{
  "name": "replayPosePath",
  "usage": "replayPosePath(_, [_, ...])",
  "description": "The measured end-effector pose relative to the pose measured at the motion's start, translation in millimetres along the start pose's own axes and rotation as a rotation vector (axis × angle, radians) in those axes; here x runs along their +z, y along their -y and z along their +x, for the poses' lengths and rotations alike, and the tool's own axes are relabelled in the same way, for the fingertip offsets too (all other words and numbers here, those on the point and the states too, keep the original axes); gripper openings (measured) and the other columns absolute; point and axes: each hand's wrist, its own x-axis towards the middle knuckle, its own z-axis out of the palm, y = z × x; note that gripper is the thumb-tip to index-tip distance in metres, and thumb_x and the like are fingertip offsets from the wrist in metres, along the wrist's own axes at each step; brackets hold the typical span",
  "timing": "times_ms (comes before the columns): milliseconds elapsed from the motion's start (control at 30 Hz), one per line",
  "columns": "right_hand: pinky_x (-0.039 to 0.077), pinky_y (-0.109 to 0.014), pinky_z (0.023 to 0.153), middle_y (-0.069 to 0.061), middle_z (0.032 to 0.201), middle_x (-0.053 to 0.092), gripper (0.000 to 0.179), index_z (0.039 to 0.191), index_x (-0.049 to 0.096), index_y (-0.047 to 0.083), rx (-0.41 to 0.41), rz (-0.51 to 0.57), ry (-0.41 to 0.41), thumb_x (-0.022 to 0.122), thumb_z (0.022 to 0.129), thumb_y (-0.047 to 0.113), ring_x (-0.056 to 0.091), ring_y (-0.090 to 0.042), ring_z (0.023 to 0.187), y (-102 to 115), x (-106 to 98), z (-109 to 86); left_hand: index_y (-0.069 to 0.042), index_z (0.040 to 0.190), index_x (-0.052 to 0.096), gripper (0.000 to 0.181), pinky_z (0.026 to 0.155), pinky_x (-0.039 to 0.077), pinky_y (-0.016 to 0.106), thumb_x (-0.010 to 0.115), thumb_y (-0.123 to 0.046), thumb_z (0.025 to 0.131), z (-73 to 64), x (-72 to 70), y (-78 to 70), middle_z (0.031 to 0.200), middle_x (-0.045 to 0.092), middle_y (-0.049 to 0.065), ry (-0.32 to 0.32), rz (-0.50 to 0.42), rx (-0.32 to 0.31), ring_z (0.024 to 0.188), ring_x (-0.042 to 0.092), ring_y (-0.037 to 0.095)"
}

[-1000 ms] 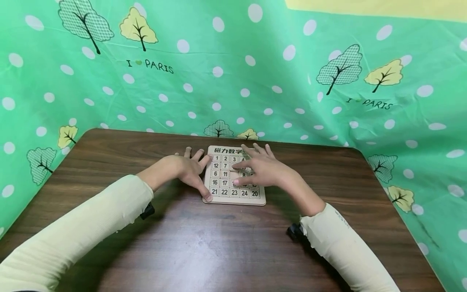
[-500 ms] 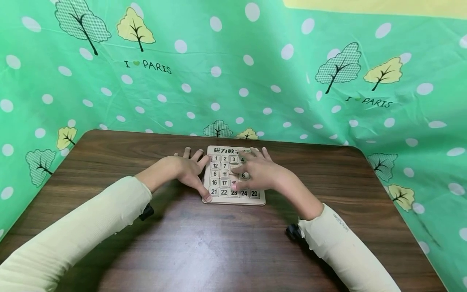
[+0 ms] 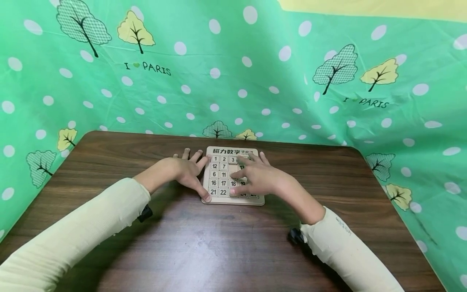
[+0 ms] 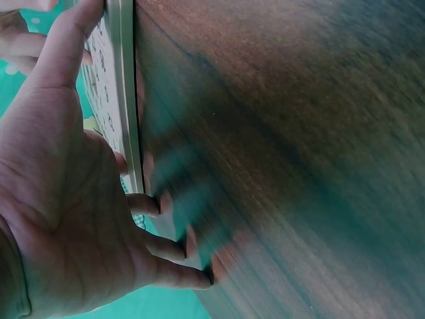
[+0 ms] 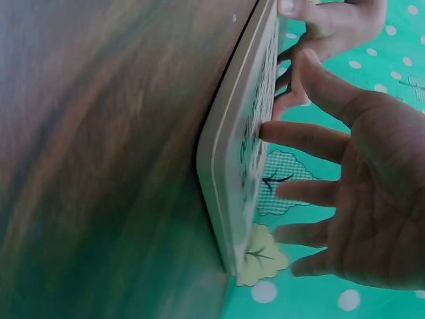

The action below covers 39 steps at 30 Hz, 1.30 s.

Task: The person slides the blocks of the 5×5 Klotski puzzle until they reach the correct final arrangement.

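A pale wooden number slide puzzle lies flat on the brown table, its numbered tiles in rows under a line of printed characters. My left hand steadies its left side: the thumb is at the lower left corner, and the other fingers spread along the left edge with tips down on the table in the left wrist view. Over the right half hovers my right hand, index fingertip at a tile in the third row, middle column. A bare slot shows just above that fingertip. Several right-side tiles are hidden beneath this hand.
The dark wood-grain table extends around the puzzle on every side. Behind it hangs a green dotted cloth with printed trees. Dark wrist devices show under both pale sleeves.
My right index finger has slid a middle-column tile down one place, from the second row to the third. The bare slot is now in the second row. My left hand stays put.
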Motion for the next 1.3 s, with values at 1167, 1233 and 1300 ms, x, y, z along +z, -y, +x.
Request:
replayPosePath(1167, [-0.003,-0.08,0.136,-0.016,0.19,0.02,0.064,0.164,0.061,0.038,0.064,0.027,0.023,0.067,0.107,0.066,0.006,-0.06,0.173,-21,-2,9.1,-0.028,0.184,0.005,0.146,0.129,-0.025,0.08,0.077,-0.095,0.076,4.1,56.1,12.5,0.191,-0.009,0.02,-0.344,-0.274,0.135,0.172,-0.023,0.056])
replayPosePath(1233, [-0.004,-0.08,0.136,-0.015,0.19,0.02,0.064,0.164,0.061,0.038,0.065,0.031,0.022,0.067,0.107,0.067,0.006,-0.06,0.173,-20,-2,9.6,-0.028,0.184,0.001,0.151,0.129,-0.025,0.08,0.078,-0.097,0.073,4.8,55.6,13.4,0.19,-0.012,0.02,-0.327,-0.265,0.137,0.171,-0.025,0.055])
replayPosePath(1300, [-0.004,-0.08,0.136,-0.015,0.19,0.02,0.064,0.163,0.062,0.038,0.066,0.033,0.019,0.067,0.107,0.066,0.006,-0.06,0.173,-20,-2,10.3,-0.029,0.184,-0.002,0.154,0.129,-0.026,0.079,0.08,-0.096,0.072,5.2,54.1,14.1,0.19,-0.015,0.018,-0.305,-0.25,0.132,0.171,-0.027,0.054])
